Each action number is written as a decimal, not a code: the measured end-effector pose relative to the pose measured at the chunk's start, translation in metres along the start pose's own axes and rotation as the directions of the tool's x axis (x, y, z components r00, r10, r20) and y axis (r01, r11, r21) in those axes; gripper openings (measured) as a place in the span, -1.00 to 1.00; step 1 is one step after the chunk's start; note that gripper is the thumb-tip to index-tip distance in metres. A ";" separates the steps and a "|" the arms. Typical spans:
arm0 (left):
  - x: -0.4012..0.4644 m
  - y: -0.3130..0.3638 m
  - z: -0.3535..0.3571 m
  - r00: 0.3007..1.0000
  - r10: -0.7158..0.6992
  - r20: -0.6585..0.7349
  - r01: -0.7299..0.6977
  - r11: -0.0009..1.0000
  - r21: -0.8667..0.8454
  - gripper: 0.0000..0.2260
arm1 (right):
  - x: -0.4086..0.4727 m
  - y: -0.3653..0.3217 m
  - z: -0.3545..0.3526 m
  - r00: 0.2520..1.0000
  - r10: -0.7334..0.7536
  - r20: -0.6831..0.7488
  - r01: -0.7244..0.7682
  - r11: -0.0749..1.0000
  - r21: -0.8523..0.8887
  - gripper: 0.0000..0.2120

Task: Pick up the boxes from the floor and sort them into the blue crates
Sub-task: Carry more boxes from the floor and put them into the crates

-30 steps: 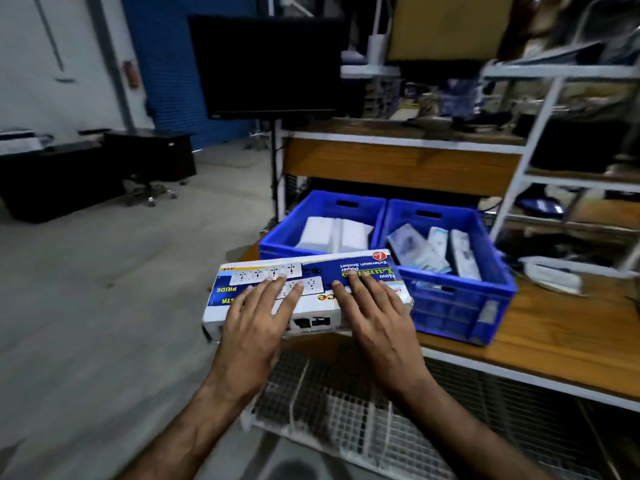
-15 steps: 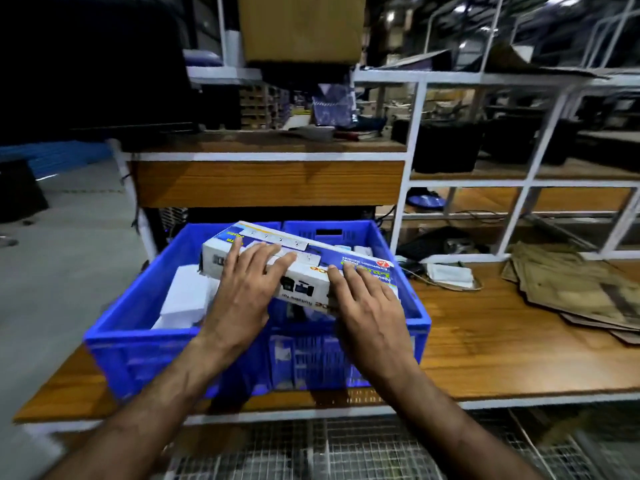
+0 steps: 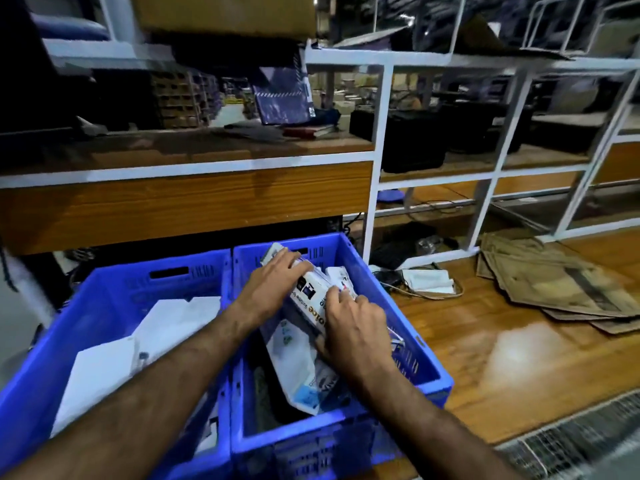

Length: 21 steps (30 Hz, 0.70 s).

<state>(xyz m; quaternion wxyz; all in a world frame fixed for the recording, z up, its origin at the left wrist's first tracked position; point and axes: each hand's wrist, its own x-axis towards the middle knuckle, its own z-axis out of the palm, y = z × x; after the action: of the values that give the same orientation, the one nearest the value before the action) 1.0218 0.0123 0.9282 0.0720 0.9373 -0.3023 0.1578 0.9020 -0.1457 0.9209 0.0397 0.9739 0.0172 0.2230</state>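
Dim indoor light is leaving the upper left of the frame nearly black. A pale glare patch is shining on the bench (image 3: pixel 512 355) at right. Wide-angle distortion is bending the shelf frame (image 3: pixel 377 161) toward the edges, and the lower right corner is smearing into blur.

My left hand (image 3: pixel 273 289) covers the far end of the printed box (image 3: pixel 310 294), and my right hand (image 3: pixel 356 327) hides its near end, so only scraps of the lettering show. Below my forearms, much of the left crate (image 3: pixel 114 282) is hidden. The bottom edge cuts off the front wall of the right crate (image 3: pixel 429 368). The upper shelves (image 3: pixel 346 57) are smeared with blur; I cannot tell what lies there.
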 end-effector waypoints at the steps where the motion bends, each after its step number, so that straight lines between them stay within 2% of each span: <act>1: 0.005 -0.004 0.008 1.000 -0.013 0.016 0.012 1.000 0.020 -0.53 | 0.004 -0.001 0.004 1.000 0.010 0.005 -0.010 1.000 0.003 -0.48; 5: 0.018 -0.011 0.027 0.996 -0.068 0.053 0.063 0.995 0.080 -0.47 | 0.017 -0.004 0.017 0.999 0.015 0.035 -0.016 1.000 0.001 -0.52; 10: 0.020 -0.021 0.032 0.954 -0.150 0.260 0.157 0.987 -0.009 -0.15 | 0.032 -0.005 0.026 0.999 -0.008 0.035 0.005 0.996 0.087 -0.57; 14: 0.014 -0.024 0.023 0.916 -0.185 0.357 0.207 0.978 -0.026 -0.19 | 0.037 0.000 0.033 0.998 -0.064 0.023 0.060 0.988 0.144 -0.54; 21: -0.012 -0.020 0.022 0.920 -0.211 0.330 0.223 0.975 0.004 -0.31 | 0.034 -0.008 0.036 0.997 -0.070 0.034 0.061 0.973 0.225 -0.67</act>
<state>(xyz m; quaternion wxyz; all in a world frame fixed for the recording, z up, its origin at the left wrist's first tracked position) 1.0300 0.0301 0.9030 0.0536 0.9768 -0.2070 -0.0148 0.9486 -0.1389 0.9024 -0.0623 0.9755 0.0735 0.1980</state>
